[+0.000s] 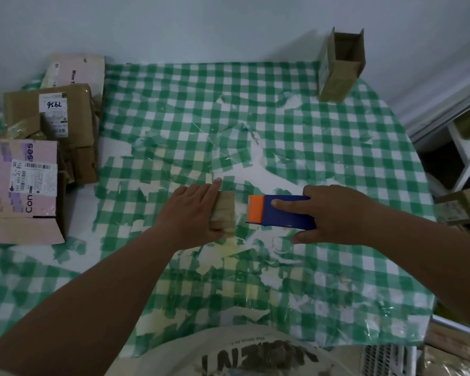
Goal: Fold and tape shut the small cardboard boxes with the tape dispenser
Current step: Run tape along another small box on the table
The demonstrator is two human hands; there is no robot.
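Note:
A small brown cardboard box (226, 211) lies near the middle of the green-checked table. My left hand (190, 213) covers its left part, index finger along the far edge and thumb at the near edge, holding it down. Just right of the box sits the blue tape dispenser (288, 215), its orange front end (256, 208) facing the box with a small gap. My right hand (337, 215) grips the dispenser, index finger laid on its top and thumb on the near side. A second small cardboard box (341, 67) stands open at the far right corner.
A stack of larger parcels (49, 126) and a pink printed box (22, 185) fill the left side. The checked tablecloth (201, 109) is torn and patched with tape. More cardboard boxes (461, 207) lie off the table's right edge beside a white frame (467, 147).

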